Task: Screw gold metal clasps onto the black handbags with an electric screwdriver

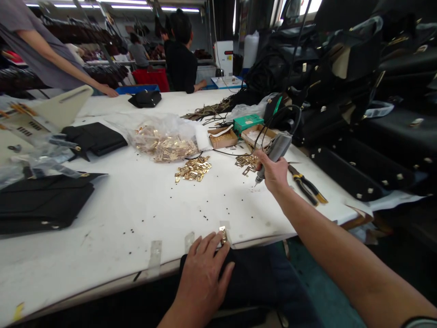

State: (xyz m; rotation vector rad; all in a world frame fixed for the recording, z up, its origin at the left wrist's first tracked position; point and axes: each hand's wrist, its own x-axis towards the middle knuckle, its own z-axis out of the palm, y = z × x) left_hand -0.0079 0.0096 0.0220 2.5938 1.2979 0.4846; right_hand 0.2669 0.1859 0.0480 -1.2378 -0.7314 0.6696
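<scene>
My right hand (275, 171) is closed around a grey electric screwdriver (280, 145), its tip pointing down just over the white table. My left hand (206, 269) lies flat with fingers stretched out on dark material at the table's front edge. Its fingertips touch a small gold metal plate (223, 234). A heap of gold plates (194, 169) lies in the middle of the table. A second heap of gold metal pieces (246, 163) sits beside the screwdriver. What lies under my left palm is hidden.
Pliers (305, 184) with black and yellow handles lie right of my right hand. Behind are a plastic bag of gold parts (167, 141), a small cardboard box (223, 137) and a green box (247, 123). Black bags (44, 200) lie left; more are stacked right. Other people stand beyond the table.
</scene>
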